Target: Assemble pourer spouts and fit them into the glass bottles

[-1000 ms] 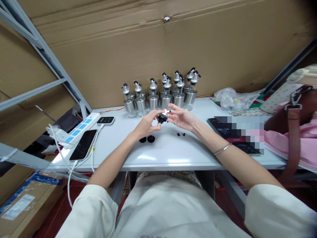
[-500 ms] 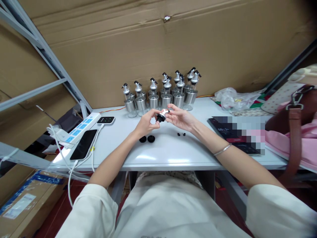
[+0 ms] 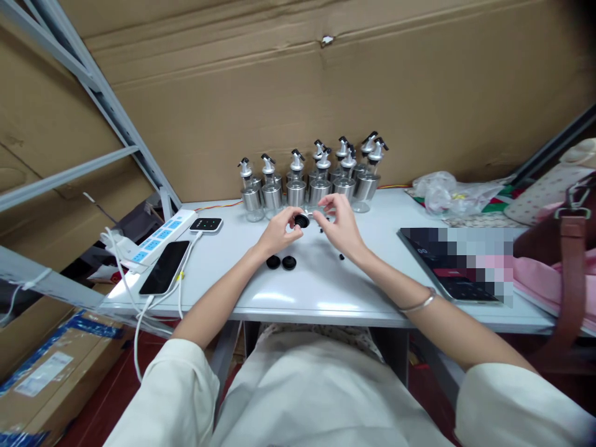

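My left hand (image 3: 278,231) pinches a small black pourer cap (image 3: 302,220) above the white table (image 3: 321,292). My right hand (image 3: 339,227) is right beside it, fingertips holding a small white and silver spout piece (image 3: 318,213) at the cap. Two black round caps (image 3: 281,262) lie on the table just below my left hand. A few tiny black bits (image 3: 341,256) lie near my right wrist. Behind my hands stands a group of several steel-and-glass oil bottles (image 3: 316,184) with pourer tops.
A white power strip (image 3: 161,237), a black phone (image 3: 164,275) and a small charger box (image 3: 206,225) lie at the left. A dark tablet (image 3: 447,273), a crumpled plastic bag (image 3: 440,191) and pink cloth with a brown strap (image 3: 570,261) are at the right. Cardboard lines the back.
The camera view has shifted slightly. My hands have lowered a little toward the table, still working the cap and spout together; the cap is now turned more toward me.
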